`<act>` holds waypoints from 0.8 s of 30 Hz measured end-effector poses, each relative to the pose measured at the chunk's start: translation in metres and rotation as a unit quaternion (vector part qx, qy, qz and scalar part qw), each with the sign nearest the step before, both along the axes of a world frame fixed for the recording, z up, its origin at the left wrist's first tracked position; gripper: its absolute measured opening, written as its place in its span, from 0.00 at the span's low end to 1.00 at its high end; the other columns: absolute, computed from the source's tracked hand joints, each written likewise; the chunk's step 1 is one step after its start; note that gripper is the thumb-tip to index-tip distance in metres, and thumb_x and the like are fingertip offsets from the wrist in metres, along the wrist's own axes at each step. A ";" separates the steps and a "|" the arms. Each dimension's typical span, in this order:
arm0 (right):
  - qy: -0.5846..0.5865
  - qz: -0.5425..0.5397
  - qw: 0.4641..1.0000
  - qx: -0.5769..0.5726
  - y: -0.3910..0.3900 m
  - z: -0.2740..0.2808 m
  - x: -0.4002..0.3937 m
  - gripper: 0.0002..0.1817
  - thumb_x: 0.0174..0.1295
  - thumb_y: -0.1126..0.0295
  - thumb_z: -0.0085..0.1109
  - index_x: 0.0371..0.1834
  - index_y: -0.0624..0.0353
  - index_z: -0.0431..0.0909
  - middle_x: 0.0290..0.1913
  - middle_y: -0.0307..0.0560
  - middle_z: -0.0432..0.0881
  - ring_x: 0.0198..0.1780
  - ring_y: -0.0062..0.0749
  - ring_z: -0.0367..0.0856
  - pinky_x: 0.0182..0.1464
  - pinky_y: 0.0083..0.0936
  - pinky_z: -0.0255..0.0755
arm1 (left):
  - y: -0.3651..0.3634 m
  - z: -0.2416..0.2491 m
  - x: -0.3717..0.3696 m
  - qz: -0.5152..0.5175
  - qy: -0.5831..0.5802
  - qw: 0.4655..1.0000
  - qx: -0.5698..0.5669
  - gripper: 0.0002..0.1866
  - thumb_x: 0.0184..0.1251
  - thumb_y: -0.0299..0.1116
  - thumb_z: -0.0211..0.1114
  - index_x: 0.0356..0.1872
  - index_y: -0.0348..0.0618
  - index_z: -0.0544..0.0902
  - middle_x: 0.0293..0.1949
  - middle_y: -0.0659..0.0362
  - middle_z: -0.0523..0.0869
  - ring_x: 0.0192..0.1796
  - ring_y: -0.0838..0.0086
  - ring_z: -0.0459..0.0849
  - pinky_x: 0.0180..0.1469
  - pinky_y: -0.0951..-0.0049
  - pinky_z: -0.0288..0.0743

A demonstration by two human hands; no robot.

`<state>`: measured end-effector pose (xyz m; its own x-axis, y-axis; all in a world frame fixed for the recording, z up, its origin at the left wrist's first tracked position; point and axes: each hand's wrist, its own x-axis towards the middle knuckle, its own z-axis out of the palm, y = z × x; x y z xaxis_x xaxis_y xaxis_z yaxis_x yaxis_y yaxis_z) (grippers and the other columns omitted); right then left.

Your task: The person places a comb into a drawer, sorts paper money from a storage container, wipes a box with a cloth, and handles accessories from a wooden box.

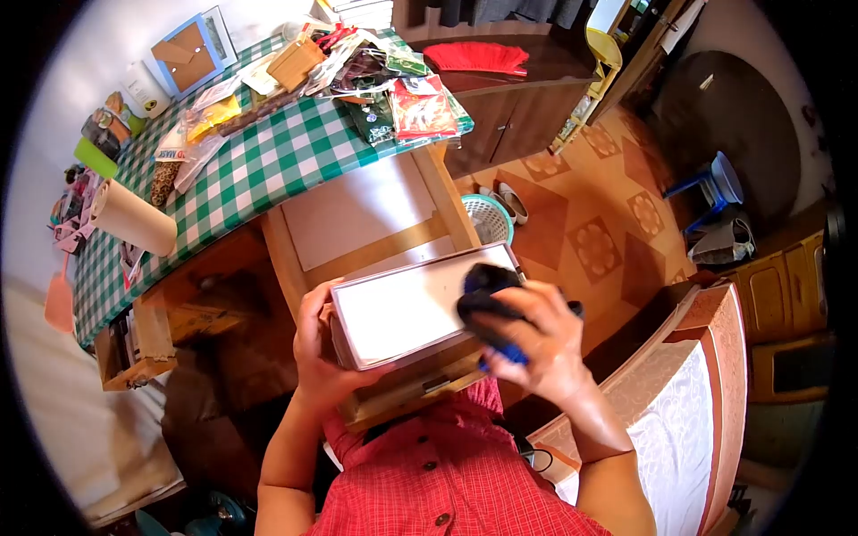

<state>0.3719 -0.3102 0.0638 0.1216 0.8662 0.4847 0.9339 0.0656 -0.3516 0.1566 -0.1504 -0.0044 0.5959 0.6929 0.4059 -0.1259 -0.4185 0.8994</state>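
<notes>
My left hand (323,357) grips the left end of a shallow rectangular box (393,314) with a white inside and a thin dark rim. The box is tilted over a wooden drawer (359,214) pulled out from the table. Over the right part of the box, my right hand (547,344) is closed on a black and blue object (487,299), blurred by motion, so its kind cannot be made out. Only bare white surface shows in the visible part of the box; the right end is partly covered by the hand and the object.
A green checked tablecloth (268,147) bears a heap of packets (375,76), a paper roll (134,219) and a photo frame (186,55). Beyond the drawer stand a green basket (487,219) and shoes (511,201). A blue stool (715,188) and a bed (670,420) are at right.
</notes>
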 end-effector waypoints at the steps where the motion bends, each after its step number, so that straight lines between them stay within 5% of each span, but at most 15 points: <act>1: -0.011 -0.025 1.000 -0.008 -0.004 0.000 0.010 0.15 0.47 0.63 0.68 0.40 0.51 0.86 0.48 0.46 0.80 0.48 0.46 0.78 0.48 0.37 0.77 | 0.001 0.001 -0.001 -0.005 0.003 1.000 0.001 0.52 0.32 0.31 0.84 0.65 0.36 0.64 0.56 0.53 0.72 0.58 0.65 0.76 0.60 0.67 0.70; 4: -0.034 -0.119 0.992 -0.032 -0.004 0.003 0.022 0.13 0.51 0.65 0.67 0.39 0.55 0.85 0.46 0.51 0.80 0.47 0.50 0.78 0.47 0.37 0.76 | 0.001 0.005 -0.001 -0.013 0.017 1.000 0.009 0.52 0.33 0.31 0.83 0.65 0.36 0.63 0.57 0.53 0.72 0.59 0.65 0.75 0.60 0.68 0.70; 18: -0.072 -0.184 0.978 -0.066 0.008 0.013 0.016 0.16 0.50 0.65 0.69 0.42 0.57 0.83 0.42 0.48 0.81 0.44 0.42 0.79 0.42 0.33 0.78 | -0.003 0.006 -0.002 -0.018 0.083 0.994 0.075 0.52 0.40 0.34 0.82 0.66 0.34 0.59 0.58 0.53 0.71 0.60 0.65 0.73 0.63 0.65 0.68; 22: -0.061 -0.007 0.998 -0.029 0.013 0.040 -0.015 0.26 0.39 0.63 0.75 0.46 0.55 0.83 0.56 0.48 0.76 0.52 0.44 0.77 0.47 0.31 0.79 | -0.006 0.006 0.001 -0.027 0.094 0.993 0.071 0.53 0.37 0.33 0.83 0.67 0.35 0.59 0.59 0.52 0.71 0.61 0.64 0.73 0.63 0.65 0.68; 23: -0.061 0.058 0.996 -0.028 0.020 0.041 -0.026 0.28 0.40 0.61 0.73 0.50 0.54 0.82 0.57 0.48 0.75 0.53 0.44 0.76 0.48 0.30 0.79 | -0.010 0.009 0.007 0.004 0.056 0.995 0.081 0.49 0.29 0.35 0.84 0.60 0.35 0.69 0.53 0.49 0.76 0.54 0.59 0.77 0.57 0.65 0.71; 24: -0.021 0.117 0.993 -0.008 0.029 0.029 -0.037 0.28 0.43 0.60 0.71 0.52 0.54 0.81 0.57 0.49 0.75 0.54 0.44 0.76 0.47 0.30 0.79 | -0.012 0.008 0.007 -0.008 0.065 0.996 0.063 0.51 0.28 0.35 0.84 0.61 0.35 0.67 0.55 0.47 0.76 0.55 0.58 0.77 0.57 0.64 0.71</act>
<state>0.3353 -0.2813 0.0931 -0.1036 0.8764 0.4703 0.9080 0.2763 -0.3149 0.1634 -0.1628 0.0038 0.6603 0.6313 0.4068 -0.0189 -0.5275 0.8493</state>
